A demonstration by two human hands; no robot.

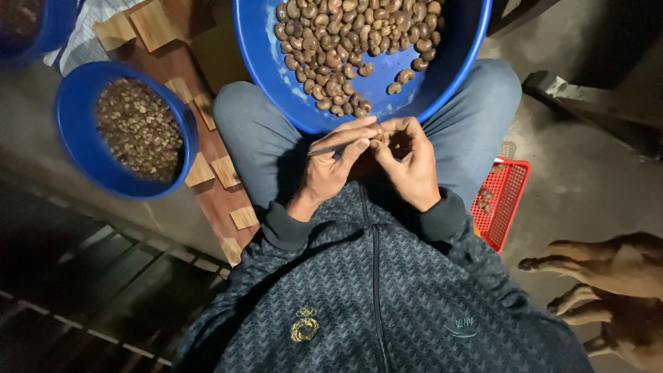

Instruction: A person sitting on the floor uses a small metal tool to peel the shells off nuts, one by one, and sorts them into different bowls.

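My left hand grips a thin metal blade that points toward my right hand. My right hand pinches a small brown nut at its fingertips, and the left fingers touch it too. Both hands meet over my lap, just below the rim of a large blue basin. The basin rests on my knees and holds several brown curved nuts.
A smaller blue bowl of brownish husks stands at the left beside a wooden board with small wood blocks. A red mesh basket with a few nuts lies by my right thigh. A dog's legs lie at the lower right.
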